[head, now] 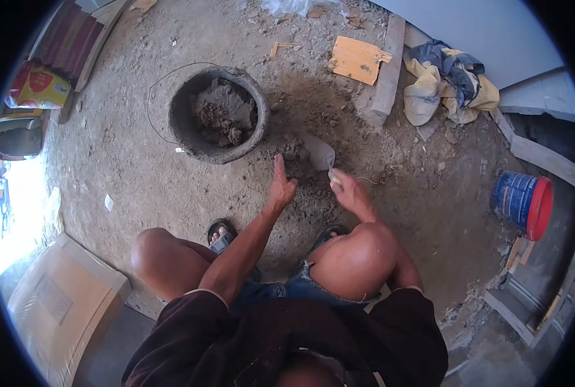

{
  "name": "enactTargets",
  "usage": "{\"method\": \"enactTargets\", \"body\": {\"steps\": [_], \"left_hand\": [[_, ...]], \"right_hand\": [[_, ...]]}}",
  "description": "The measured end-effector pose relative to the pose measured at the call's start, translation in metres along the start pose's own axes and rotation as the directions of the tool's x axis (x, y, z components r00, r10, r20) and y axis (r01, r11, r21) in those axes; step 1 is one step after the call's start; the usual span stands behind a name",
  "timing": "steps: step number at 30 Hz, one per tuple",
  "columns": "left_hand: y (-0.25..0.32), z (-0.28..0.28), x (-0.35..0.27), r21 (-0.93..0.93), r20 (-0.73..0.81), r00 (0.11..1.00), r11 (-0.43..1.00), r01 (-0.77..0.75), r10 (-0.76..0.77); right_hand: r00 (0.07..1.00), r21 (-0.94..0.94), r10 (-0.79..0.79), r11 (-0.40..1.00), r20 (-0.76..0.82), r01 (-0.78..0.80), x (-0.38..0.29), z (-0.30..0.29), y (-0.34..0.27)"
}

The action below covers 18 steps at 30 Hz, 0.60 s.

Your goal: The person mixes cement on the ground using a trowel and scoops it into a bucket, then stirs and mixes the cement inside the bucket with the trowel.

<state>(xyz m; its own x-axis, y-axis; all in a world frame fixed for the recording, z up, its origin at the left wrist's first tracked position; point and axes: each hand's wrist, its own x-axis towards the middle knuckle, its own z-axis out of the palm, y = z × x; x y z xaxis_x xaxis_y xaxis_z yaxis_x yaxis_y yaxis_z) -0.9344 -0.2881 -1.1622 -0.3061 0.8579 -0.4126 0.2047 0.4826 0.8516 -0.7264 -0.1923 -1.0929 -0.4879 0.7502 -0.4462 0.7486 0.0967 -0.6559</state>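
My right hand (353, 194) grips the handle of a trowel (319, 153), its blade low over the ground and pointing up and left. Against the blade's left side lies a small heap of damp, crumbly soil or mortar (291, 146). My left hand (282, 186) is held edge-on just below that heap, fingers stretched out and thumb apart, with nothing in it. Whether its fingertips touch the heap I cannot tell. Up and left of both hands stands a dark bucket (177, 109) with a wire handle, partly filled with clumpy grey-brown material (227, 109).
A broken orange-brown board piece (355, 59) and a wooden plank (389, 67) lie at upper right, beside crumpled cloth (442, 80). A blue-and-red bucket (521, 204) rests on its side at right. A wrapped cardboard box (60, 302) sits at lower left.
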Motion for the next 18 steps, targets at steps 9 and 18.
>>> {"method": "enactTargets", "body": {"steps": [9, 18], "left_hand": [[0.006, 0.017, 0.004, -0.044, 0.057, 0.998, 0.999, -0.028, 0.031], [0.018, 0.030, -0.005, -0.151, 0.008, 1.000, 0.988, 0.013, -0.012]], "right_hand": [[1.000, 0.071, 0.029, 0.997, -0.008, -0.029, -0.032, 0.031, 0.021], [0.944, 0.450, 0.232, 0.835, 0.236, -0.318, -0.035, 0.055, 0.016]]}}
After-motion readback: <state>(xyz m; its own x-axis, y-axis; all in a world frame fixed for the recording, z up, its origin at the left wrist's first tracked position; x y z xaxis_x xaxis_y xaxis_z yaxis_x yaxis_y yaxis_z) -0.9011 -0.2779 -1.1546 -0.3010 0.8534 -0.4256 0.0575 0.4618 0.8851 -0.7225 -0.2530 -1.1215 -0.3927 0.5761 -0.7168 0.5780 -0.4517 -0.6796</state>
